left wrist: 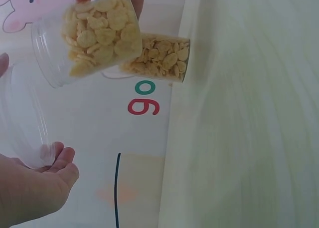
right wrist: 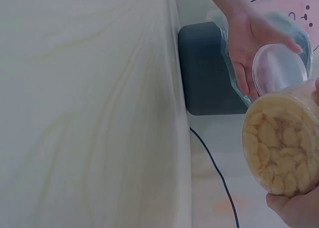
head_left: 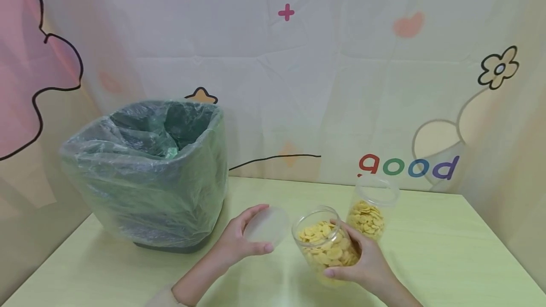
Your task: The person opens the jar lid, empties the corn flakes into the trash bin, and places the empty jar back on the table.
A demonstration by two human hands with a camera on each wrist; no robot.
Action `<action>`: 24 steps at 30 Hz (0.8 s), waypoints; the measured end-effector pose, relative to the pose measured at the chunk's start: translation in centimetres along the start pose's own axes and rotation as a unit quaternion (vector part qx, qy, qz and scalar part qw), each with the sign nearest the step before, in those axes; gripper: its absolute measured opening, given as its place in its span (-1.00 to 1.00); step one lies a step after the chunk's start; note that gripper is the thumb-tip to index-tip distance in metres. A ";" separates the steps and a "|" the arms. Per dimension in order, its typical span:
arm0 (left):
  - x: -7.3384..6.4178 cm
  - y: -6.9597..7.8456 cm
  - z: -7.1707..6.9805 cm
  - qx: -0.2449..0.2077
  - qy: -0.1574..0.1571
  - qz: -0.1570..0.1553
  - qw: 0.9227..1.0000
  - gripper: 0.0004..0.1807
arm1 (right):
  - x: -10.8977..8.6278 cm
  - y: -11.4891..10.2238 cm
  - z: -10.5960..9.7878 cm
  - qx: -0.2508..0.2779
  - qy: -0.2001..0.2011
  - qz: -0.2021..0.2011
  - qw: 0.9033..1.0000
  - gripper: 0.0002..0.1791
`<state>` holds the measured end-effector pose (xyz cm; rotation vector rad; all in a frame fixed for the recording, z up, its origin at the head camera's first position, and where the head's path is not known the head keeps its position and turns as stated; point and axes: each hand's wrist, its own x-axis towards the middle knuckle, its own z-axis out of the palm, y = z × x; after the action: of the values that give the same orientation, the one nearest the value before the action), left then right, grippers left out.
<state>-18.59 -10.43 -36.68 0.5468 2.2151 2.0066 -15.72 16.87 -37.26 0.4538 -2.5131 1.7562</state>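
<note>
My left hand (head_left: 239, 240) grips a round translucent lid (head_left: 268, 226) by its edge, thumb on one side and fingers on the other. In my right hand (head_left: 370, 264) is a clear jar (head_left: 332, 252) of yellow flakes, lidless and tilted with its mouth toward the lid. Lid and jar are a short gap apart. The right wrist view shows the jar's base (right wrist: 281, 148) raised off the table, flakes pressed against it. Behind the right hand, a second clear jar (head_left: 368, 221) stands on the table, partly filled with similar flakes.
A bin (head_left: 183, 250) lined with a greenish plastic bag (head_left: 145, 193) stands at the left of the pale table (head_left: 460, 250). A printed cloth backdrop (head_left: 273, 94) hangs behind the table and along its sides.
</note>
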 end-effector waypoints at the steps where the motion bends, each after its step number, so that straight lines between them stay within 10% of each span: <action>1: 0.0 -0.1 0.0 0.000 -0.001 -0.004 1.000 -0.14 | 0.0 0.0 0.0 0.002 0.000 0.002 1.000 -0.07; 16: -0.2 -1.7 -0.1 0.101 -0.020 -0.014 0.995 -0.12 | -0.1 0.0 -0.4 0.022 -0.001 0.007 1.000 -0.08; 24: -0.1 -2.5 0.2 0.209 -0.036 0.013 0.977 -0.06 | -0.1 -0.1 -0.2 0.027 -0.001 0.005 1.000 -0.08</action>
<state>-18.92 -10.41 -39.22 0.6758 2.6050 1.4992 -15.60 17.06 -37.12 0.4461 -2.4792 1.8317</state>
